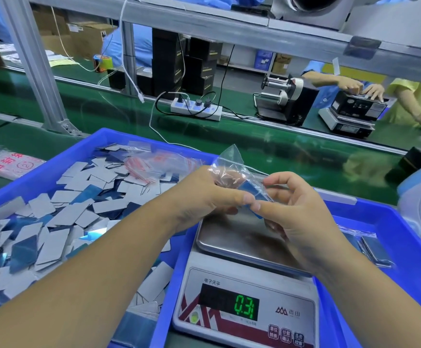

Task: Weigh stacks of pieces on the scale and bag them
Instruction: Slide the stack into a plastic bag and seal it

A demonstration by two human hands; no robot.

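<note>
Green worktop (104, 116), and at its left edge a blue tray (54, 162) heaped with loose pieces (61, 212) — plenty left! Left hand (204, 194) pinches a clear bag (229, 167) open over the scale (244, 249); right hand (294, 204) grips a blue stack (254, 194), sliding it in. Far right, filled bags (370, 244) lie finished.

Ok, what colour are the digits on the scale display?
Green, on the scale display; clearest in the head view.
</note>
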